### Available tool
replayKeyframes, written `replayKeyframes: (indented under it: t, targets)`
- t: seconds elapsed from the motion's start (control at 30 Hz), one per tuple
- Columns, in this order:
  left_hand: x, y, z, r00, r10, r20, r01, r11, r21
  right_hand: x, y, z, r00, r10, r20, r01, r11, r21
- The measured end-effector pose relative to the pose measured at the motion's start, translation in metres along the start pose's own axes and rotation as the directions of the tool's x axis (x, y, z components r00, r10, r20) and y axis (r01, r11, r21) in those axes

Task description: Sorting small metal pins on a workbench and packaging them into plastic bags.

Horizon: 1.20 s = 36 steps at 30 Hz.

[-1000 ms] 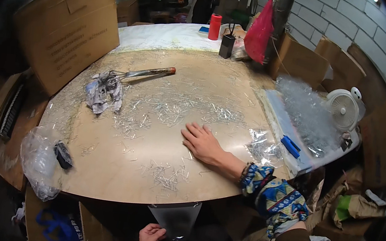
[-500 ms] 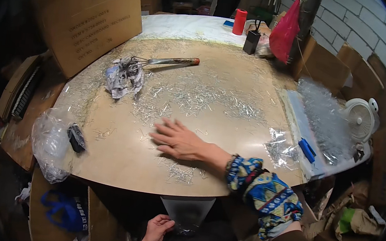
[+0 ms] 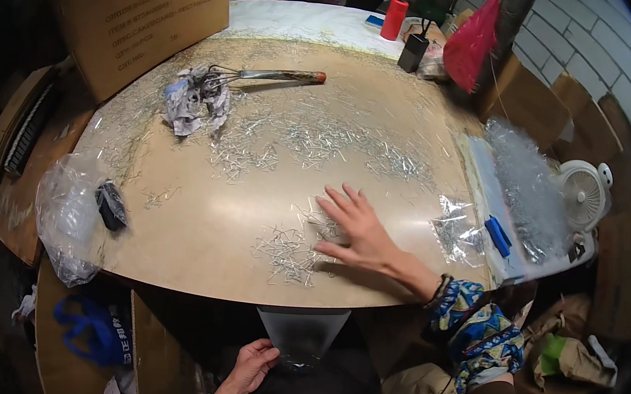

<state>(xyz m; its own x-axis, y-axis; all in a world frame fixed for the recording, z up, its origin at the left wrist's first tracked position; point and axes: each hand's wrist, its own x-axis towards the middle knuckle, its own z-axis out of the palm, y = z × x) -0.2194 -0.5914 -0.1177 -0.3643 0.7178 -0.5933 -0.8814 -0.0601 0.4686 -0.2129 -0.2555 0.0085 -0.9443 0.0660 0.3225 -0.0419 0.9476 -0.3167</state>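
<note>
Editor: What is nearest?

Reporter: A left hand [image 3: 254, 363], fingers pinched together on a clear plastic bag [image 3: 300, 366] below the front edge of a tan surface [image 3: 192, 241].

Editor: And the right?

Reporter: The right hand [image 3: 356, 232], fingers spread apart, beside a small heap of metal hooks [image 3: 282, 257] near that front edge; whether the thumb touches them, one cannot tell.

Editor: What lies to the sides?

Reporter: At left, a crumpled clear sack [image 3: 66, 206]; at right, a shiny packet [image 3: 454, 231] and a blue tool [image 3: 497, 236].

Editor: Farther back?

Reporter: A wide band of more hooks [image 3: 318, 141], then a whisk [image 3: 283, 75] whose wires meet a wadded cloth [image 3: 186, 110]. Beyond them stands a red bottle [image 3: 394, 19].
</note>
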Motion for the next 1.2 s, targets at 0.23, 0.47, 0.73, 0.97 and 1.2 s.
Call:
replayKeyframes:
  t: [0.23,0.47,0.73,0.97,1.2]
  targets:
    - [0.0,0.001,0.002,0.999,0.022,0.031,-0.022,1.0,0.015,0.032,-0.021,0.043,1.0,-0.003,0.022,0.003,1.0,0.005]
    - [-0.001,0.0,-0.002,0.999,0.003,0.049,-0.004,1.0,0.006,0.008,-0.05,0.048,0.998,-0.055,-0.022,0.057,0.987,0.148]
    - [0.008,-0.015,-0.008,0.968,-0.068,0.242,0.117,0.975,-0.191,-0.036,0.007,-0.006,0.844,0.528,-0.094,-0.298,0.608,0.736]
    - [0.01,-0.018,-0.012,0.958,-0.1,0.269,0.151,0.972,-0.177,-0.015,0.01,0.002,0.987,-0.154,-0.036,0.158,0.977,0.143]
    - [0.009,-0.019,-0.009,0.969,-0.091,0.23,0.131,0.977,-0.169,-0.009,0.05,0.009,0.981,0.113,-0.158,-0.126,0.989,-0.076]
